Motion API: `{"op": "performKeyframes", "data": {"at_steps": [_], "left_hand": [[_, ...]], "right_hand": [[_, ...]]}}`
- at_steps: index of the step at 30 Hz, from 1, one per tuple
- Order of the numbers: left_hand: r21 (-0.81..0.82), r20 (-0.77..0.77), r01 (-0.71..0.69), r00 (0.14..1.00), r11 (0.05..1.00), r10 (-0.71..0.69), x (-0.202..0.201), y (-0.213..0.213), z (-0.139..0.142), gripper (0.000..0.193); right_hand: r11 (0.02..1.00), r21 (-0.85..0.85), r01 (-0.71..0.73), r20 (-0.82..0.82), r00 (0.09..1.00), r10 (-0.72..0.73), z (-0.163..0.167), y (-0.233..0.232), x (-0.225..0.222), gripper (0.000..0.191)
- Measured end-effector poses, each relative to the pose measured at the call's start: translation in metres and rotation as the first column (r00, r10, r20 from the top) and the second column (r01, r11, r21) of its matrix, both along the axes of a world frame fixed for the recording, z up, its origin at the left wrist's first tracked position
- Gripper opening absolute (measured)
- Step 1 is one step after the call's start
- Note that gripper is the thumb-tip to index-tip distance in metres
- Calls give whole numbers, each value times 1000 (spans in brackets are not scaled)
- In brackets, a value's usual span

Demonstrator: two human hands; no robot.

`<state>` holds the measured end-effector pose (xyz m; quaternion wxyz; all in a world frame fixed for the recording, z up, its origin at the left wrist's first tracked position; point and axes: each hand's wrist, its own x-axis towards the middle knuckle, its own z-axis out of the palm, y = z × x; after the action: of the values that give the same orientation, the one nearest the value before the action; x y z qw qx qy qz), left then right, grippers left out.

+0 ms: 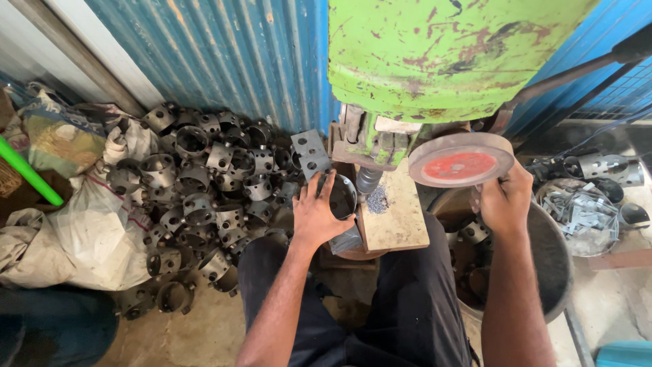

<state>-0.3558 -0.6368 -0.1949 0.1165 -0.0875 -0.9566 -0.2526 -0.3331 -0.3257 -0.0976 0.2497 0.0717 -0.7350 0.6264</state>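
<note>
My left hand [316,214] grips a round dark metal ring part [341,197] held against the tool [369,179] of a green press machine [435,58]. Metal shavings [377,201] lie on the wooden block [394,217] under the tool. My right hand [504,200] is closed on the rim of the machine's round hand wheel [460,160], which has a red centre.
A large heap of similar perforated metal rings [204,197] lies on the floor to the left, beside white sacks [88,231]. A dark tub [543,272] with more parts sits under my right arm. A bowl of small metal clips [584,214] stands at the right. Blue corrugated wall [224,54] behind.
</note>
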Motion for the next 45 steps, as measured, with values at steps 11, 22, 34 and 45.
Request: {"op": "performKeyframes", "data": {"at_steps": [11, 22, 34, 45], "left_hand": [[3, -6, 8, 1000, 1000, -8, 2, 0, 5, 113], [9, 80, 26, 996, 1000, -26, 0, -3, 9, 108], [39, 187, 77, 979, 996, -83, 0, -5, 19, 116], [5, 23, 48, 999, 999, -48, 1, -2, 6, 111]], "right_hand": [[1000, 6, 18, 3, 1000, -18, 1, -2, 1, 16], [996, -90, 14, 63, 998, -8, 2, -2, 2, 18], [999, -53, 6, 41, 999, -4, 5, -3, 2, 20], [999, -49, 2, 30, 1000, 0, -3, 2, -2, 18]]}}
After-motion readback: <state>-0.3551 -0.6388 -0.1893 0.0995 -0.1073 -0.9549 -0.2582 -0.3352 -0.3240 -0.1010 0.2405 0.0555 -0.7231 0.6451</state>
